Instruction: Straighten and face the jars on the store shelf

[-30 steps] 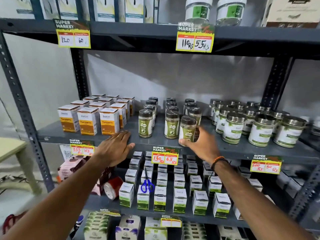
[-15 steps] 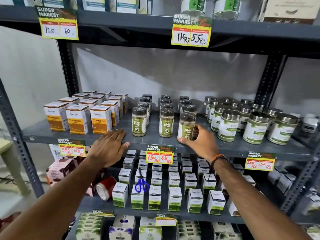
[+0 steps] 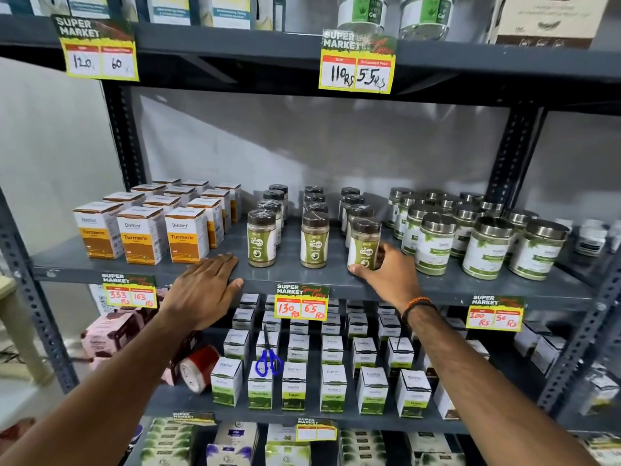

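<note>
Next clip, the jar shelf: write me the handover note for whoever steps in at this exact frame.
Left hand: flat on the front edge of the shelf, holding nothing.
Right hand: wrapped round the base of the right front jar, which tilts slightly.
Jars: three columns of brown-lidded jars mid-shelf. Left front jar and middle front jar stand upright, labels forward.
Done: left and middle front jars faced.
Left: set the right front jar upright in line with the other two; rear jars are too hidden to judge.
</note>
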A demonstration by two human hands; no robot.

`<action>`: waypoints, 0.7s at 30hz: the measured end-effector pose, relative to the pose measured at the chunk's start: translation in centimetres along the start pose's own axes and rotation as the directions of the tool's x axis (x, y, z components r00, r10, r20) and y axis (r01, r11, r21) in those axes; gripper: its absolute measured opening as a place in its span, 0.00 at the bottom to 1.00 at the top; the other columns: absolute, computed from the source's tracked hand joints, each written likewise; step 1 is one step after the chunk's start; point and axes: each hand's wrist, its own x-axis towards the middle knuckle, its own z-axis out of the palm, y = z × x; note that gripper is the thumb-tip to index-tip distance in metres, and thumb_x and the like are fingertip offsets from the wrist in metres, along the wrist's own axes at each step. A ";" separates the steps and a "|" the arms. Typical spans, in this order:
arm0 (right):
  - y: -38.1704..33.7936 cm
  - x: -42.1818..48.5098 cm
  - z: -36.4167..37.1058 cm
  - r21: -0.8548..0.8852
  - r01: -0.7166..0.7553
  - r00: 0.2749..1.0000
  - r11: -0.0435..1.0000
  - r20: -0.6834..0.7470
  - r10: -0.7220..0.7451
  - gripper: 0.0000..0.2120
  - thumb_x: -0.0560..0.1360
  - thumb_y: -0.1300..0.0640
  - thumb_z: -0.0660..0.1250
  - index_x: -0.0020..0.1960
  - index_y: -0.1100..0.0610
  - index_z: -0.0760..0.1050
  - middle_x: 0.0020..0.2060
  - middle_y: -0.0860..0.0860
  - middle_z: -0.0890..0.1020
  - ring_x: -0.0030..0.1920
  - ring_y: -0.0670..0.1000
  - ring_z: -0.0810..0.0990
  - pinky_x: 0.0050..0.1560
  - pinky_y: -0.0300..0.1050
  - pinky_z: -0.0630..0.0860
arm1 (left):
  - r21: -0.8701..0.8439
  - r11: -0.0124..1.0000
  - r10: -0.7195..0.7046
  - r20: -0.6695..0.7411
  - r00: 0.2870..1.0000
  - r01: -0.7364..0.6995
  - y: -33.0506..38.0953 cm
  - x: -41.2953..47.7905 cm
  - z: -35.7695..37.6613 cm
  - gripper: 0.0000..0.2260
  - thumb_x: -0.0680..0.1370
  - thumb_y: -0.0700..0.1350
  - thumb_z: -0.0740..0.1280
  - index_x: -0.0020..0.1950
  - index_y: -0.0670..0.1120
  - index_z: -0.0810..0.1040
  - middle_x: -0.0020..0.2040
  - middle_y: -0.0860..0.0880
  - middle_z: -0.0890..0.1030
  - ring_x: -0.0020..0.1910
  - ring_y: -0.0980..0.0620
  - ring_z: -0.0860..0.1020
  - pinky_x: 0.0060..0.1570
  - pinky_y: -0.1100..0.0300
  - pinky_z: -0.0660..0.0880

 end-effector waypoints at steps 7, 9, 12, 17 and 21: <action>-0.1 1.0 0.1 -0.047 -0.026 0.999 0.999 0.020 0.027 0.26 0.67 0.44 0.81 0.59 0.57 0.79 0.50 0.51 0.86 0.43 0.47 0.82 0.47 0.41 0.80 | 0.003 1.000 -0.009 -0.001 1.000 0.009 -0.1 0.0 0.2 0.31 0.83 0.61 0.46 0.78 0.44 0.66 0.75 0.43 0.71 0.74 0.44 0.69 0.73 0.47 0.63; 0.1 1.1 0.2 -0.050 -0.028 0.999 0.998 0.027 0.029 0.26 0.67 0.44 0.81 0.59 0.57 0.79 0.50 0.51 0.86 0.45 0.48 0.83 0.49 0.45 0.81 | -0.001 1.000 -0.012 0.002 1.000 0.012 -0.1 0.0 0.2 0.31 0.83 0.62 0.46 0.78 0.44 0.66 0.75 0.43 0.72 0.74 0.44 0.69 0.73 0.47 0.64; 0.5 1.1 0.2 -0.054 -0.018 0.999 0.998 0.036 0.020 0.26 0.67 0.44 0.81 0.59 0.56 0.79 0.49 0.51 0.86 0.46 0.48 0.84 0.49 0.46 0.82 | -0.005 1.000 -0.016 0.009 1.000 0.016 -0.2 0.0 0.3 0.31 0.83 0.62 0.45 0.78 0.45 0.65 0.76 0.43 0.71 0.74 0.44 0.69 0.73 0.46 0.63; 0.4 1.0 0.1 -0.046 -0.014 0.999 0.999 0.038 0.016 0.23 0.68 0.45 0.81 0.57 0.55 0.80 0.48 0.50 0.87 0.43 0.46 0.83 0.47 0.41 0.81 | -0.001 1.000 -0.021 0.026 0.999 0.021 -0.2 0.0 0.2 0.31 0.83 0.62 0.46 0.78 0.45 0.65 0.76 0.43 0.71 0.74 0.44 0.69 0.73 0.46 0.64; -0.1 0.6 -0.3 -0.066 -0.017 0.999 0.998 0.050 0.020 0.23 0.67 0.44 0.81 0.55 0.55 0.81 0.47 0.49 0.87 0.40 0.44 0.82 0.44 0.38 0.79 | -0.013 1.000 -0.018 0.022 1.000 0.019 -0.1 0.1 0.2 0.31 0.83 0.62 0.46 0.78 0.45 0.65 0.76 0.43 0.71 0.74 0.44 0.69 0.72 0.46 0.64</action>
